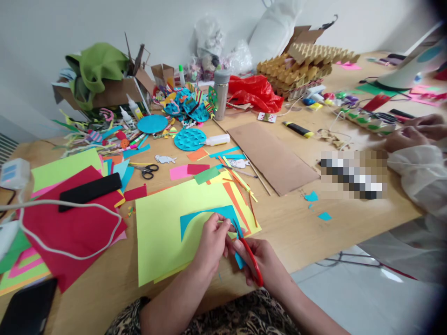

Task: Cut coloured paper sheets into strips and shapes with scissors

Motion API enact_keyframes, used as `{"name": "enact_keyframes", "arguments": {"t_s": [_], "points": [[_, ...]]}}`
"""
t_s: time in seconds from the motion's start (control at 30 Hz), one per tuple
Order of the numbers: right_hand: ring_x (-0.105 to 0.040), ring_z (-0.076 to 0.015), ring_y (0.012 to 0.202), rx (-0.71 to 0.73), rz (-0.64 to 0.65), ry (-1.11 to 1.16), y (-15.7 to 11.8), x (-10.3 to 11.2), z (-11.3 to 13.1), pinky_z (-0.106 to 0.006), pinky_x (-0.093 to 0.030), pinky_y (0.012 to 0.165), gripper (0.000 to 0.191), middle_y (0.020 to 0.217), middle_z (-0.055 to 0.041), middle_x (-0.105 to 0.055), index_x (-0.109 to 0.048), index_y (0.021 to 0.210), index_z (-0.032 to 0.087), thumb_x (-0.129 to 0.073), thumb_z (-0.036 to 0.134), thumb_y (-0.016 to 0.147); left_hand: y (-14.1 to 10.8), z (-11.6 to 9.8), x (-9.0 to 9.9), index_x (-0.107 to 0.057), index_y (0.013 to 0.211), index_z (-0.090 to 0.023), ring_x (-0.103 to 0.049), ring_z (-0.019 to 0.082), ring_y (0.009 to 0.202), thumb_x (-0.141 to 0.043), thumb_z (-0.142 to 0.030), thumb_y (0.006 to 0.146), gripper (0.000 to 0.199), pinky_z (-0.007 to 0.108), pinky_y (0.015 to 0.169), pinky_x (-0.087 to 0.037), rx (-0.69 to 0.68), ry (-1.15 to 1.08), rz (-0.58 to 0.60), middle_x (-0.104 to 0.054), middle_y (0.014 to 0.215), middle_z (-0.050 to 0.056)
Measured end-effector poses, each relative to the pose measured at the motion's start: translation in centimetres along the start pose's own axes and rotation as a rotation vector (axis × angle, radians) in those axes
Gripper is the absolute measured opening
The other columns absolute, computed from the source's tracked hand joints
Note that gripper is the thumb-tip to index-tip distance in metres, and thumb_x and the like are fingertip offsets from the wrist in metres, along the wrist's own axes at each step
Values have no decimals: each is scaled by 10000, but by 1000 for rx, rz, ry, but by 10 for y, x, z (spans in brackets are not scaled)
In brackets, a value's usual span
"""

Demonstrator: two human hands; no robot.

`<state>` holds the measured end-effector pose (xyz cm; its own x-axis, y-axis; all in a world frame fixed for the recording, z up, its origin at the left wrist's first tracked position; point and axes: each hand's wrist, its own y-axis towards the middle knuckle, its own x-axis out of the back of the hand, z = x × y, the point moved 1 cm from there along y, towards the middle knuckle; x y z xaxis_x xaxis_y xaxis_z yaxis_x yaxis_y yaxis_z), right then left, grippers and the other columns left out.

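Observation:
My right hand [260,260] is closed round the handles of red scissors [252,260], whose blades lie at the right end of a blue paper piece [224,211]. My left hand [213,235] pinches that blue paper, which has a curved cut-out edge on its left part. Part of the paper hangs below the blades between my hands. Beneath lies a large yellow-green sheet [157,232], with orange strips at its right edge. Small blue scraps [324,216] rest on the table to the right.
Red paper [73,228] with a black case and a white cable lies left. Black scissors [147,171], brown cardboard [274,158], a cutter [298,129] and a steel bottle [221,95] stand or lie beyond. Another person's hands [415,132] are at right.

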<state>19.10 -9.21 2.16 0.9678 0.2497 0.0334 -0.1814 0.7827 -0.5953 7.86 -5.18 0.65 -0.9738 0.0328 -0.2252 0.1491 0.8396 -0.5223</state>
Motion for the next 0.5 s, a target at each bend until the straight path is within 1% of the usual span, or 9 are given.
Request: {"name": "enact_keyframes", "arguments": {"t_s": [0.27, 0.5], "points": [[-425, -66, 295, -41, -29, -22, 1, -1, -3, -144, -262, 293, 590, 378, 51, -449, -588, 701, 140, -480, 720, 721, -2, -1, -1, -399, 781, -193, -448, 63, 308, -509, -349, 776, 190, 162, 269, -221, 1, -5, -12, -683, 711, 32], [-435, -68, 310, 17, -17, -3, 0, -1, 2, -157, -266, 307, 544, 403, 39, -477, -571, 650, 141, -502, 672, 744, -4, -1, -4, -401, 775, -197, -418, 57, 297, -500, -349, 778, 181, 165, 268, -218, 13, 3, -5, -677, 686, 22]]}}
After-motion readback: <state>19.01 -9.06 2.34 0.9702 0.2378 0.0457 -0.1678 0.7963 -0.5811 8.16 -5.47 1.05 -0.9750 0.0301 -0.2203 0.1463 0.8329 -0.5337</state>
